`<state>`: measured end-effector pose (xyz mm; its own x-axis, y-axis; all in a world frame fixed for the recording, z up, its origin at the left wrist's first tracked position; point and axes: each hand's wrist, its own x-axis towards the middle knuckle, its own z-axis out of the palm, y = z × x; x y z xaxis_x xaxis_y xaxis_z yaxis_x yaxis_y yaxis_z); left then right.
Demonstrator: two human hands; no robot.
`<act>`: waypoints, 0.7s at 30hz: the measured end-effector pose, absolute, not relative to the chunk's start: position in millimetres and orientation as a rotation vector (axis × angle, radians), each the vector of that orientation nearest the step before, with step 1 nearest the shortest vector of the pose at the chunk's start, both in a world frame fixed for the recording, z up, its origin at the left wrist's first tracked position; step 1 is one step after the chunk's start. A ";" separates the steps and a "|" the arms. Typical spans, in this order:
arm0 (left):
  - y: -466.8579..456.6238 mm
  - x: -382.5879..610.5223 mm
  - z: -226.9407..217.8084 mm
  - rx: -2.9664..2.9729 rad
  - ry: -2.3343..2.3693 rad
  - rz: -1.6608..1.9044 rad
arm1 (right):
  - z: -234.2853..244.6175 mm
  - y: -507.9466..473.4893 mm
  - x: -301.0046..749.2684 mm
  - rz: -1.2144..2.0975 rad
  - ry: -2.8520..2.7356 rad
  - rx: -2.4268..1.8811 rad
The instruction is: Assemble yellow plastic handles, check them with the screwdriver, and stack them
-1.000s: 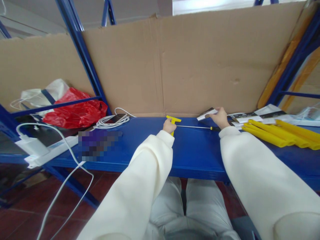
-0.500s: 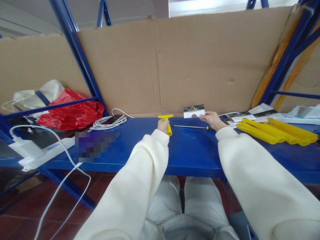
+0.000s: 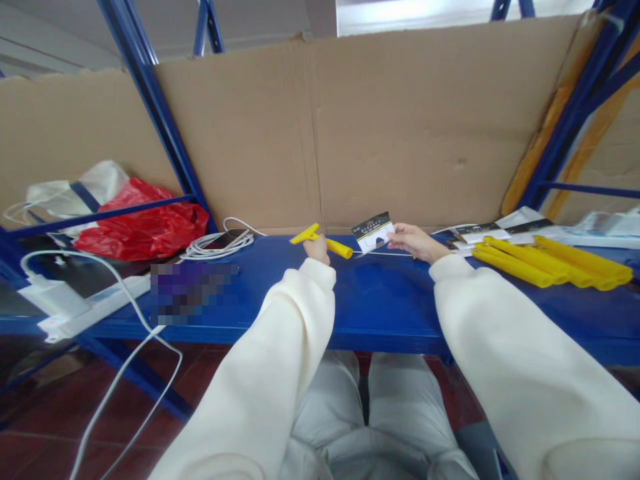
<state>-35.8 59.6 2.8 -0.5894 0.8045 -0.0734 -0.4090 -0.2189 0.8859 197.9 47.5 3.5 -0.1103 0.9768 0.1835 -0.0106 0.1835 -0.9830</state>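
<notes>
My left hand (image 3: 317, 249) is closed around a yellow T-shaped scraper-like tool (image 3: 341, 249). Its narrow crosspiece points up and left, while the round handle sticks out to the right over the blue table. Between the fingertips of my right hand (image 3: 414, 241) is a black-and-white printed card (image 3: 375, 236) with a cut-out in its lower edge. The card hangs tilted, just right of the tool's handle end and apart from it. A screwdriver (image 3: 393, 253) lies on the table beneath the card and right hand, partly covered by them.
Several yellow handles (image 3: 525, 265) lie at the right, with more printed cards (image 3: 483, 233) behind them. To the left are a coiled white cable (image 3: 213, 247), a red plastic bag (image 3: 145, 220) and a power strip (image 3: 93, 310). A cardboard wall (image 3: 390, 133) closes off the back.
The yellow tool has turned from upright to nearly lying sideways, its handle end now pointing right. The card has shifted left toward it and tilted.
</notes>
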 end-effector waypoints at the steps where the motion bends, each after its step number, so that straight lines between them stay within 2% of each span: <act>1: 58.3 -35.7 3.4 0.509 1.198 1.902 | 2.9 47.9 197.7 1.167 -1.385 -0.998; 21: 57.8 -32.7 -1.8 0.609 0.920 1.544 | -5.0 43.1 170.3 1.160 -1.453 -0.835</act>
<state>-32.7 57.8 -1.8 -0.1847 0.9761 -0.1142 -0.5649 -0.0104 0.8251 170.3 43.1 -5.0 -0.2073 0.9318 0.2979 -0.0846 0.2863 -0.9544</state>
